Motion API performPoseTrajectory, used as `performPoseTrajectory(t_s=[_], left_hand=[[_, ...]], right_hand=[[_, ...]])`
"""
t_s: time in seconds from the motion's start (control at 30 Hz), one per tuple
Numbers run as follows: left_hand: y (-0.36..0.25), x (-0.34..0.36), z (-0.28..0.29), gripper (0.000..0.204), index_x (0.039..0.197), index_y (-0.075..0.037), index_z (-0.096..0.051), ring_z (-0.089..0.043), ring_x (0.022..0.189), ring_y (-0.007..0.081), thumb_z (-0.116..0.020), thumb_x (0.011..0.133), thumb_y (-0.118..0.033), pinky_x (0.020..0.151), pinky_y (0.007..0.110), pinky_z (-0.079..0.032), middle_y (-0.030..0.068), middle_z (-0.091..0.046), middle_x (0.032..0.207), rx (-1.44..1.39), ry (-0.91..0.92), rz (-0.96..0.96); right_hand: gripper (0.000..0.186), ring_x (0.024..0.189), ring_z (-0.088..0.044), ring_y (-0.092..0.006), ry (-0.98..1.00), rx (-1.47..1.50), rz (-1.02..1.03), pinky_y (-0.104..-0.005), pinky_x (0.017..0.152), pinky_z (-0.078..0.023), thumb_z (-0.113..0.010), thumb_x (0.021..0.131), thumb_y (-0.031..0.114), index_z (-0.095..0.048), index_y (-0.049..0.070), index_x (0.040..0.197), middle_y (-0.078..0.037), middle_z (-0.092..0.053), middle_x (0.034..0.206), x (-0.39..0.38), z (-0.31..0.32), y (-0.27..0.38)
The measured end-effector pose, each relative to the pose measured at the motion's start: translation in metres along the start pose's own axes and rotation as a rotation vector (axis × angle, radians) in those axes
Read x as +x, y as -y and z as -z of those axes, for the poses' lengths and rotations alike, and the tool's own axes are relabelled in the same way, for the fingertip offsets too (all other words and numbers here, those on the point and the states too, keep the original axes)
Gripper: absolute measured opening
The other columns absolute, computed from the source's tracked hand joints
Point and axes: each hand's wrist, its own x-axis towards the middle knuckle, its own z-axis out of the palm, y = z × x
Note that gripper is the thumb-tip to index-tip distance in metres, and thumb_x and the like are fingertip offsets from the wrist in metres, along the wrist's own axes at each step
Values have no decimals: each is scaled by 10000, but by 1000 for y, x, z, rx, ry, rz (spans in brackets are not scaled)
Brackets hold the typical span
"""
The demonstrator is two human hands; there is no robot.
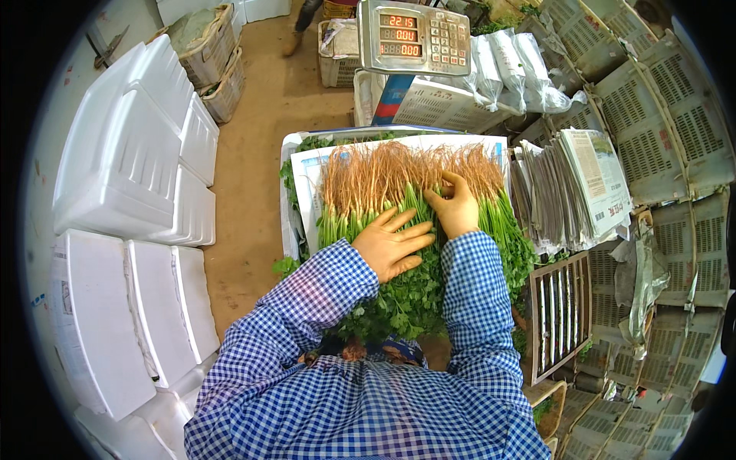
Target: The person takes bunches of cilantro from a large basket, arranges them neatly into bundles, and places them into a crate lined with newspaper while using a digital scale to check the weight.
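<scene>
A broad row of rooted leafy greens (360, 211), coriander or celery by their look, lies across a white board (307, 169) on a stand before me. Their brown roots point away from me and their leaves hang towards me. My left hand (392, 247), in a tan glove, lies palm down on the stems with its fingers spread. Just right of it, my right hand (454, 207), gloved alike, is bent with thumb and forefinger drawn together on stems near the roots. What lies under its other fingers is hidden.
A digital scale (414, 38) stands beyond the board. White foam boxes (123, 169) are stacked at the left. To the right are a pile of newspapers (583, 184), a slatted frame (561, 314) and stacked plastic crates (644, 115). Clear plastic bags (510, 69) lie beside the scale.
</scene>
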Motion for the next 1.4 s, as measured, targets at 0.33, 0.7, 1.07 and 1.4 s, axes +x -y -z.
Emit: performPoseTrajectory(t_s=[0.33, 0.7, 1.07, 1.4], left_hand=[[-2, 7, 2, 617, 1474, -75, -482, -298, 1500, 387, -455, 1031, -503, 1254, 539, -183, 166, -426, 1568, 38, 38, 50], [-4, 12, 9, 640, 1500, -60, -434, -266, 1506, 399, -397, 1048, -512, 1249, 538, -193, 174, -382, 1586, 8, 149, 134], [2, 10, 3, 649, 1486, -62, -455, -274, 1506, 389, -336, 1064, -541, 1253, 529, -194, 164, -421, 1563, 40, 154, 145], [1, 7, 1, 654, 1469, -61, -471, -310, 1488, 401, -419, 1035, -548, 1243, 529, -233, 181, -455, 1535, -3, 74, 150]], right_hand=[[369, 1043, -697, -329, 88, -186, 266, -426, 918, -550, -723, 913, 340, -743, 57, 1150, -192, -722, 1119, 38, -21, 21], [418, 1069, -690, -288, 429, -224, 284, -384, 937, -559, -703, 932, 298, -671, 80, 1287, -158, -722, 1165, 55, 5, 19], [463, 998, -716, -285, 104, -343, 77, -407, 879, -564, -808, 838, 377, -725, 42, 1148, -151, -746, 1069, 1, 6, 8], [157, 830, -659, -122, -75, 530, -85, -261, 735, -544, -683, 973, 112, -707, 6, 1086, -62, -729, 975, -12, 1, -28]])
